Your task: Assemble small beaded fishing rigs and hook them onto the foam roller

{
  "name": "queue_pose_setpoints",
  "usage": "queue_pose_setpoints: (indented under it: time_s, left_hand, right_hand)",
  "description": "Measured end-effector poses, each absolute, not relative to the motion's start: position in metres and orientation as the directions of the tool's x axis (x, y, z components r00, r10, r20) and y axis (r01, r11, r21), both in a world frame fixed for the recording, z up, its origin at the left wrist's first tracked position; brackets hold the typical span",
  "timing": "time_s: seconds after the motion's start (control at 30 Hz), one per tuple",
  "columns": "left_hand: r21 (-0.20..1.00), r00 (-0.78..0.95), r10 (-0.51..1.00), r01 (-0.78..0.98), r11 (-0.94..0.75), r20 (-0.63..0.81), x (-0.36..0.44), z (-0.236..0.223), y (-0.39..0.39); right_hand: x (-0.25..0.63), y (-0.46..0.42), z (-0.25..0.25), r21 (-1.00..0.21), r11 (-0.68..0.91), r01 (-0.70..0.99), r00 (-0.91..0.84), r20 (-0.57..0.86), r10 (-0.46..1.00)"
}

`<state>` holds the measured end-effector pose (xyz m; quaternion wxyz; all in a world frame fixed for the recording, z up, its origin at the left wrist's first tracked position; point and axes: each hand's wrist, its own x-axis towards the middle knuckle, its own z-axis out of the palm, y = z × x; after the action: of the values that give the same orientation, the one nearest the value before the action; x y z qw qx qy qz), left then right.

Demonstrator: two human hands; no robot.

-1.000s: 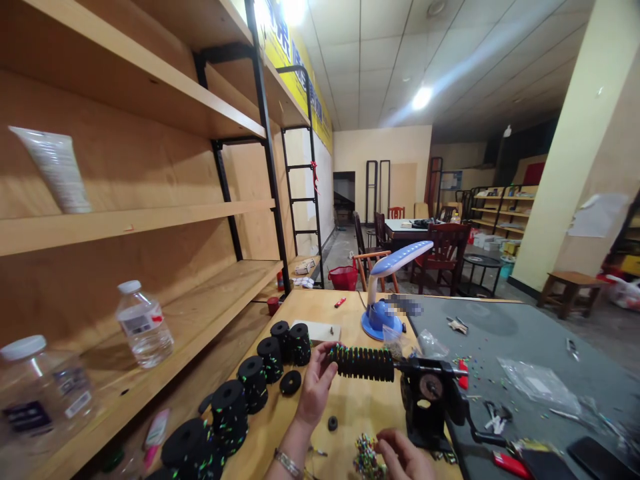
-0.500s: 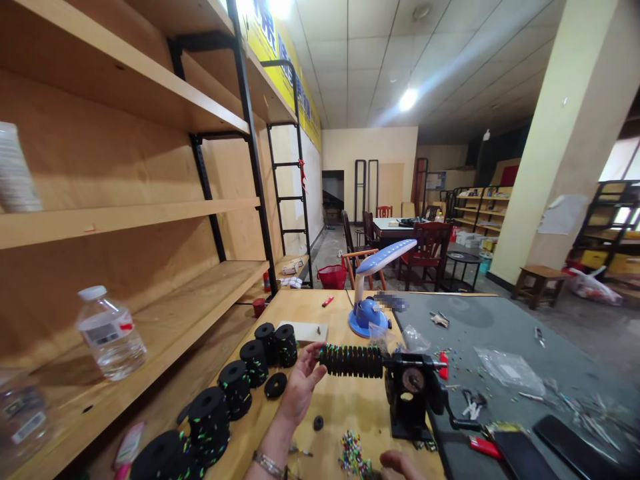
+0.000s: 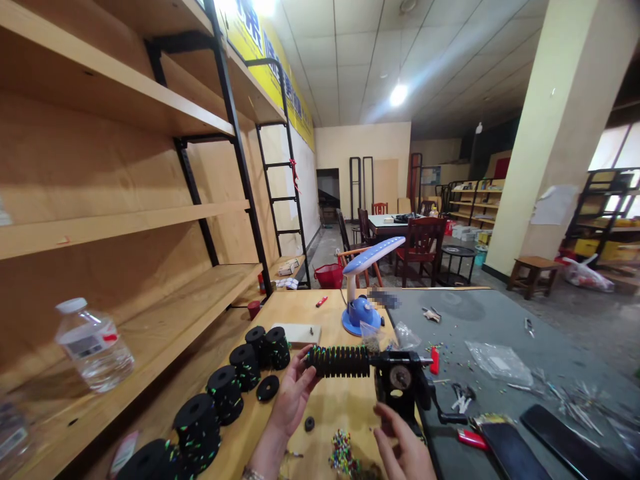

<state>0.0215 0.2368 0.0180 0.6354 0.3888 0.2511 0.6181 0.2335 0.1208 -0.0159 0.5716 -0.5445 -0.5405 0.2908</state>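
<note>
My left hand (image 3: 293, 393) has its fingers curled round the free end of a stack of black foam rings (image 3: 338, 361) dotted with coloured bits, threaded on a horizontal spindle. The spindle belongs to a black hand-crank machine (image 3: 400, 387) on the wooden table (image 3: 340, 407). My right hand (image 3: 405, 448) is low at the frame's bottom, just below the machine, fingers bent and pinched; I cannot make out anything in them. A small heap of coloured pins (image 3: 343, 455) lies between my hands. A loose black ring (image 3: 309, 423) lies on the table.
A row of black foam spools (image 3: 225, 390) runs along the table's left edge beside wooden shelves holding a water bottle (image 3: 93, 343). A blue desk lamp (image 3: 361, 308) stands behind the machine. The grey mat (image 3: 490, 327) carries plastic bags, a red lighter (image 3: 469, 438), small tools and a phone (image 3: 510, 457).
The view has swung to the right and slightly up. My right hand has risen back into view toward the machine's base. My left hand stays on the end of the ring stack.
</note>
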Motion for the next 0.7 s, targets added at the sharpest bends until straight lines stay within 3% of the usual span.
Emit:
queue_pose_setpoints:
  time_s: [0.13,0.53,0.7]
  left_hand:
    - [0.786,0.125,0.980,-0.616,-0.047,0.157,0.022,0.017,0.236]
    - [0.761,0.135,0.983,-0.648,-0.008,0.125,0.029,0.020,0.230]
    - [0.791,0.168,0.974,-0.611,-0.020,0.154,0.028,0.026,0.230]
  right_hand:
    - [0.227,0.143,0.019,-0.873,0.299,0.386,0.293,0.423,0.857]
    - [0.217,0.162,0.033,-0.838,0.226,0.497,0.377,0.444,0.813]
    - [0.220,0.163,0.030,-0.754,0.201,0.626,0.341,0.495,0.799]
